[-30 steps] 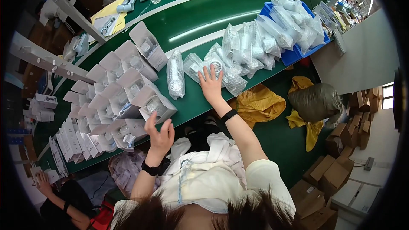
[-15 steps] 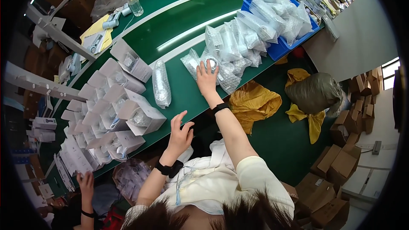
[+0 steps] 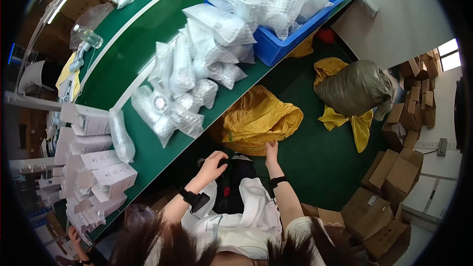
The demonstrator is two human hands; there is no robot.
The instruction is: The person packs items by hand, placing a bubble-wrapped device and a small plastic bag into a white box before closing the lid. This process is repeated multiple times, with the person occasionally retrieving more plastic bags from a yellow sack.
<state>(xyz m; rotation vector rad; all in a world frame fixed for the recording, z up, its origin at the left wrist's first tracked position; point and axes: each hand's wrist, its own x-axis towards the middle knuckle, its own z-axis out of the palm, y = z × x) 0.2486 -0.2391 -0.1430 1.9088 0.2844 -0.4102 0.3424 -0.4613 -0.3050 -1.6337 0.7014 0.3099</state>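
My left hand (image 3: 212, 165) hangs in the air just off the table's edge, fingers loosely bent and apart, with nothing in it. Farther right, my right hand (image 3: 271, 152) is held above the floor near a yellow woven sack (image 3: 261, 118); its fingers look apart and no object shows in them. Several bubble-wrapped packages (image 3: 182, 74) are heaped on the green table (image 3: 162, 167), closest to my left hand. One of them, a bubble-wrapped package with a round part (image 3: 160, 102), lies at the near end of the heap.
A blue crate (image 3: 281, 49) overflows with bubble-wrapped packages (image 3: 290, 7). A long wrapped bundle (image 3: 121, 136) lies beside open white boxes (image 3: 116, 175) on the left. Right of the table are a tied grey-green sack (image 3: 354, 88) and cardboard boxes (image 3: 367, 207). Another person's hand (image 3: 74, 236) is at lower left.
My right hand has left the bubble-wrapped packages and moved back off the table. The view has swung right, so the table and boxes sit farther left. A co-worker's arm now shows at the top left.
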